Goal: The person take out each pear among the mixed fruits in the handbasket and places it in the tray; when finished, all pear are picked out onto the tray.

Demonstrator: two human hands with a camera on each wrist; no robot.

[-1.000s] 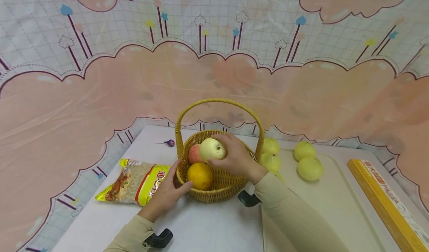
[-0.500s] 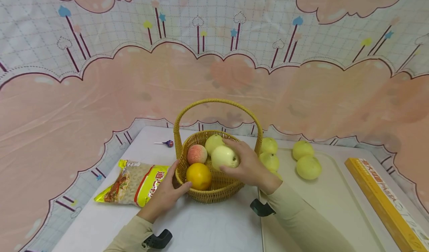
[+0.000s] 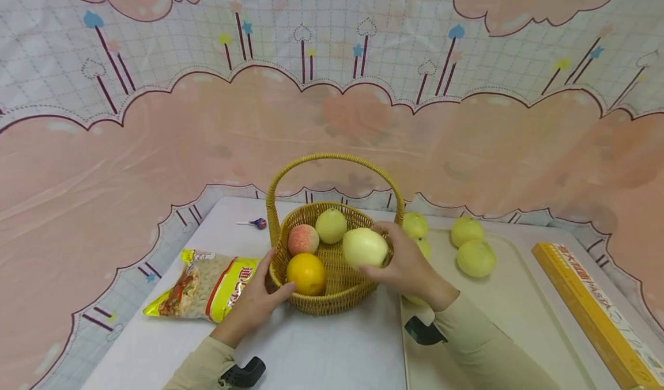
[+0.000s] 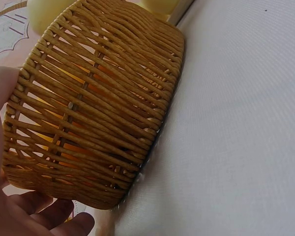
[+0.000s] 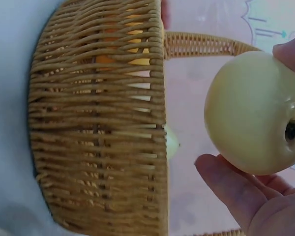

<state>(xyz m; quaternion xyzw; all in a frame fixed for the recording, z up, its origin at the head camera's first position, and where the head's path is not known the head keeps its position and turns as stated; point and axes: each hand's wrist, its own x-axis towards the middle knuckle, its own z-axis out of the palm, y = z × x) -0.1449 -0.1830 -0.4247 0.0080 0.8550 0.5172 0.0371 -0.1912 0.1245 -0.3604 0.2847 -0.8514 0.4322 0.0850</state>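
My right hand (image 3: 412, 266) grips a smooth, pale yellow-green pear (image 3: 365, 248) between thumb and fingers. It is held over the right side of the woven basket (image 3: 332, 305); in the right wrist view the pear (image 5: 253, 113) is above the rim, its dark blossom end showing. My left hand (image 3: 254, 303) holds the basket's left rim, thumb over the edge and fingers along the outer wall (image 4: 96, 113). Inside the basket lie an orange (image 3: 306, 273), a pinkish peach (image 3: 303, 239) and a second pear (image 3: 331, 226).
Several pale yellow-green fruits (image 3: 476, 258) lie on and beside a cream tray (image 3: 498, 326) at the right. Past it lies a long yellow pasta box (image 3: 596, 315). A yellow food bag (image 3: 207, 286) and a lollipop (image 3: 259, 223) lie to the left. A patterned cloth hangs behind.
My right hand has moved right with the pear, from over the basket's middle to its right rim, uncovering the second pear. The left hand has stayed on the rim.
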